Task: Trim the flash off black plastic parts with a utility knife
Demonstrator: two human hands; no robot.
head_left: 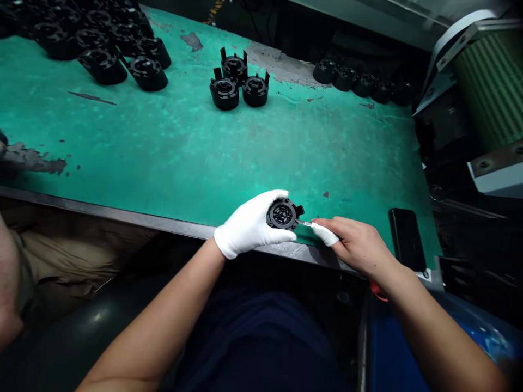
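My left hand (pixel 249 226), in a white glove, is closed around a round black plastic part (pixel 283 214) at the near edge of the green table (pixel 171 152). My right hand (pixel 355 245) is bare except for a white cover on one finger. It pinches a small thin tool (pixel 305 222) whose tip touches the right side of the black part.
Three similar black parts (pixel 239 84) stand at the middle back. Several more lie piled at the back left (pixel 102 43) and in a row at the back right (pixel 359 81). A black phone (pixel 406 238) lies right of my hands. Another person's arm (pixel 10 294) is at the left.
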